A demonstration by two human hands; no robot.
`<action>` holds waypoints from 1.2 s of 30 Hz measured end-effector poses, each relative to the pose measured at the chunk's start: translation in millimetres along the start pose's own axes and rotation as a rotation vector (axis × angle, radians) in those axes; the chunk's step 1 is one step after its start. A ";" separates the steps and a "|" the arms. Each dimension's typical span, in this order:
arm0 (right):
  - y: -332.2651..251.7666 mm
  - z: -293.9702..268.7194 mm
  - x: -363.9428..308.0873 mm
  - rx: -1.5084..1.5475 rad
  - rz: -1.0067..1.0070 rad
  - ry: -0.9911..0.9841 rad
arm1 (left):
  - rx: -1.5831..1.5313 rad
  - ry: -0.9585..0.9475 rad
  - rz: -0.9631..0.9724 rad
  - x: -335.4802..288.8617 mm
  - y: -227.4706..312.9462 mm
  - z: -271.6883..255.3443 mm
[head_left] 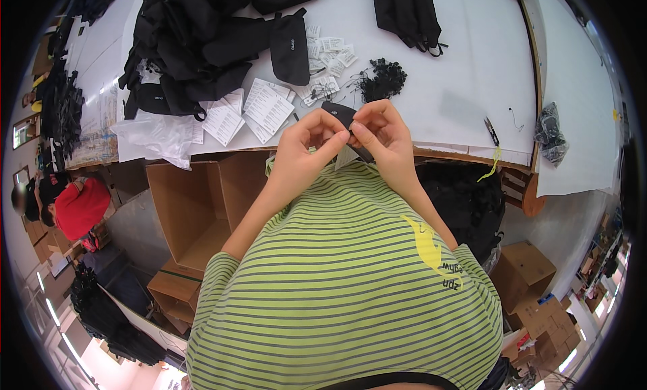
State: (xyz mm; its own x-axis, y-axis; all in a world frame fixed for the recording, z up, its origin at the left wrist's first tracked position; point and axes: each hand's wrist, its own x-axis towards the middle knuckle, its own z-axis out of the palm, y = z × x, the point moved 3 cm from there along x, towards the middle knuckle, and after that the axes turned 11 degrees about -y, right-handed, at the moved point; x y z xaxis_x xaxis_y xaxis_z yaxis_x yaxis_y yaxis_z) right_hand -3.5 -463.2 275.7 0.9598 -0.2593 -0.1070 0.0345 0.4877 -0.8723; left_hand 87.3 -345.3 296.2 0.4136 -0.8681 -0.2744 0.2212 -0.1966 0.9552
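A small black pouch [339, 114] sits pinched between both hands just above the near edge of the white surface [465, 87], with a pale paper tag [346, 157] hanging under the fingers. The left hand [304, 147] closes thumb and forefinger on the pouch's near end; the right hand [379, 137] curls tight against it, fingertips meeting the left's at the same spot. The tag appears not yet fully fastened, judging by the fingers working at the join.

Beyond the hands, a heap of black bags [202, 46] looks still to be handled, beside loose white tags [259, 107], a tangle of black strings [382, 80] and crumpled clear plastic [158, 137]. Farther right lie small snips [491, 129] and a second black bundle [408, 13]. Below left of the hands stands an open cardboard box [195, 208]; below right, a dark bin of black goods [465, 201]. Nothing crowds the hands. A person in red [77, 205] sits far left.
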 end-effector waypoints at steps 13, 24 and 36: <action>3.3 -1.8 1.2 0.046 -0.035 0.032 | -0.037 0.001 0.010 -0.2 3.3 -0.6; -0.2 1.7 0.4 -0.060 -0.053 0.059 | -0.053 0.013 0.002 -1.3 2.1 0.3; -1.2 4.1 -2.0 -0.254 -0.124 0.068 | -0.012 0.052 0.040 -0.7 0.2 1.3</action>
State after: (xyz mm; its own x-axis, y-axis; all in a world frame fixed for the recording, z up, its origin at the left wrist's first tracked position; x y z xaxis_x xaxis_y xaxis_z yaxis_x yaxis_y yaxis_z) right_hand -4.3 -459.8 278.9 0.9313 -0.3639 -0.0160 0.0719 0.2267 -0.9713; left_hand 85.9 -345.3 296.7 0.4673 -0.8504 -0.2419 0.2141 -0.1566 0.9642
